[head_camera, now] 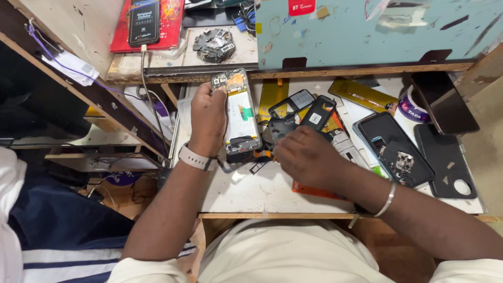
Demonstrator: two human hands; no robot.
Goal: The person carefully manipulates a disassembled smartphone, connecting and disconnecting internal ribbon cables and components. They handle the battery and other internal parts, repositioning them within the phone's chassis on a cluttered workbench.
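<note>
Left hand (208,119) grips opened phone (241,116) by its edge, board side up, steadied over bench (251,191) so internals stay exposed. Right hand (306,157) curls down at phone's lower end among black parts; grasp hidden. Back covers (395,147) lie right, small cover (318,112) behind.

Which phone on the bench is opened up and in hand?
The opened phone gripped by the left hand, circuit board exposed. The dark phone backs at right lie untouched.
</note>
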